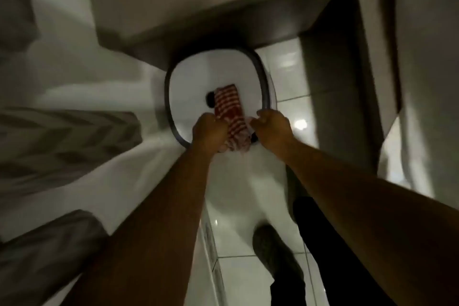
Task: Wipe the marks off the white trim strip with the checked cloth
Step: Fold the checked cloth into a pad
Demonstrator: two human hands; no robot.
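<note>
Dim room, glossy white tiles under you.

You look down on a floor (pixel 293 87) of shiny white tiles with thin dark grout lines, and a bright spot of light (pixel 300 124) glints on it to your right. A white tub with a dark rim (pixel 266 87) stands on the tiles, its far edge tucked under a pale grey ledge (pixel 203 7). To your left lies a bed in white sheets (pixel 74 97) with a grey patterned cover (pixel 62 136), all blurred. To your right a dark grey upright panel (pixel 330 97) rises from the floor beside a pale wall (pixel 427 57).
</note>
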